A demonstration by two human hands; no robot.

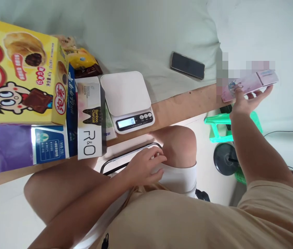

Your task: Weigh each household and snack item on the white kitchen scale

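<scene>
Your right hand (242,103) was out to the right, past the end of the bench (177,107), palm up with the fingers (264,92) curled under and the thumb on top of one long pink box (250,83). The box's long axis ran left to right, tilted up a little at its far end, and it was well apart from the one white scale (128,100), which lay to its left on the bench. So the right hand was the one carrying the box, and the scale's bare plate sat leftward and slightly lower from it. Your left hand (143,166) was down at your lap, fingers bent and loosely spread on one white tablet (120,157) resting by your knee. One dark phone (188,65) lay on the bed beyond. At the left stood one yellow snack carton (19,72) and one R&O box (89,121)
</scene>
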